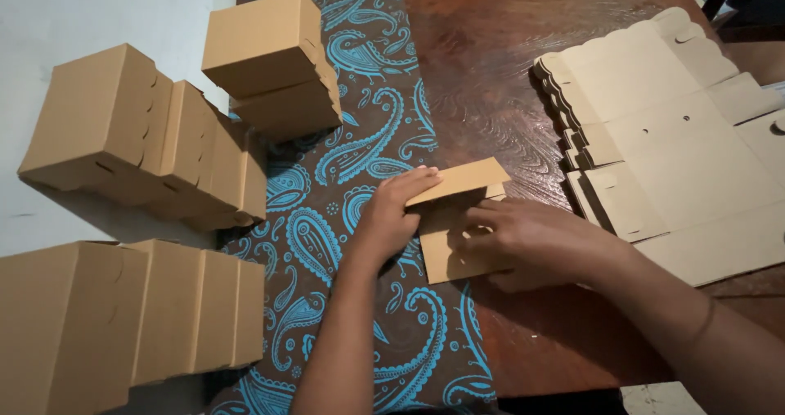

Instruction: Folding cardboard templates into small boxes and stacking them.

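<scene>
A single head-worn camera looks steeply down from the person's own seat onto the bench [507,63]; it sits close (both forearms enter from the bottom edge); no second view.

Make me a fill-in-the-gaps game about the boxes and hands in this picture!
1. Both hands, left hand and right hand, touch a half-folded ____.
2. The flat sheets lie to the person's ____.
3. The cloth has a ____ pattern.

Missing words: box; right; blue
</scene>
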